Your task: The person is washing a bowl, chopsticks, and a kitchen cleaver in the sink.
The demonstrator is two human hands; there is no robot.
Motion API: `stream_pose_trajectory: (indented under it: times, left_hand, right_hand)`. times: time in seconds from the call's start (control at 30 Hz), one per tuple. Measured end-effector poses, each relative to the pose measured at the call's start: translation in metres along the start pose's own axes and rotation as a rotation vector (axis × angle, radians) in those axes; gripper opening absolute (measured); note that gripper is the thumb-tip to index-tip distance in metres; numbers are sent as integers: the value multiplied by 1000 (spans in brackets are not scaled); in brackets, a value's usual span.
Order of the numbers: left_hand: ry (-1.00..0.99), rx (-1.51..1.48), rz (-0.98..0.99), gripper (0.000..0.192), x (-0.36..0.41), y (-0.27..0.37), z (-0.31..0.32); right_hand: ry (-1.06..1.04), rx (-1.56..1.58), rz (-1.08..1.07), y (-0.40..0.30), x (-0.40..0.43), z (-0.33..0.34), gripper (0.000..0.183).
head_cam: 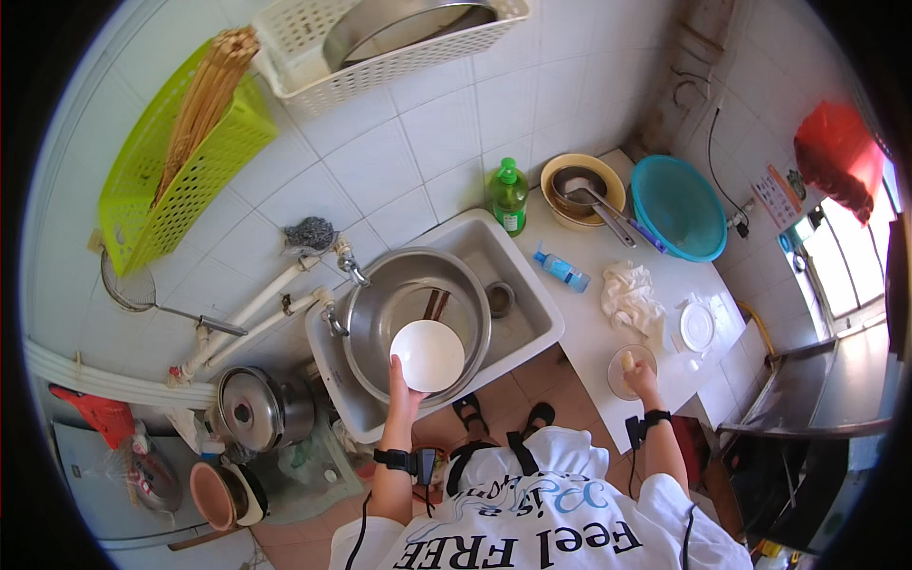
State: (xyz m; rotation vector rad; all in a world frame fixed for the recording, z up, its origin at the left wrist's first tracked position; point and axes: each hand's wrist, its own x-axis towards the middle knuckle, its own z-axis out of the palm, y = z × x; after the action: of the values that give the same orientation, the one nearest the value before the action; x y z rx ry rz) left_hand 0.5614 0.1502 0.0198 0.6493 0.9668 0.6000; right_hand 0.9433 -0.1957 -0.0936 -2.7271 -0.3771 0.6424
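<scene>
My left hand [405,390] grips the rim of a white bowl [428,355], tilted over a large metal basin [361,356] in the sink [545,317]. Dark reddish sticks, perhaps chopsticks [436,304], show in the basin beyond the bowl. On the white counter at the right, my right hand [643,377] has its fingers on a small pale yellowish item [628,360], which lies over a clear round dish or lid [620,382]. What that item is, I cannot tell. A crumpled white cloth [631,298] and a white lid [697,327] are just beyond this hand.
Against the wall stand a green pump bottle [508,197], a yellow bowl [550,178] with a metal bowl and ladle, and a teal basin [677,208]. A blue bottle [562,271] lies on the counter. Two taps [349,262] reach over the sink; a lidded pot [249,410] stands left.
</scene>
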Motion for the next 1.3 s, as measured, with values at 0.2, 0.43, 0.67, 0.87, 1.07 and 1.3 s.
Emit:
stream_pose_trajectory:
  times: [0.2, 0.43, 0.67, 0.87, 1.07, 1.3]
  left_hand:
    - [-67, -10, 19, 62, 6, 9, 11]
    - [-93, 83, 40, 58, 17, 22, 22]
    - [-47, 64, 144, 53, 32, 41, 5]
    - [-47, 386, 409, 48, 49, 47, -38]
    - [-86, 195, 144, 47, 65, 53, -44]
    - [-51, 282, 248, 52, 86, 50, -78]
  right_hand:
    - [-97, 526, -282, -82, -23, -44, 42]
    - [-192, 503, -939, -342, -131, -25, 36]
    - [-225, 199, -1097, -421, -164, 73, 20]
    - [-202, -289, -1422, -415, -151, 93, 12]
    - [110, -149, -1487, -466, -151, 104, 19]
    - [-207, -552, -1529, -434, -151, 110, 16]
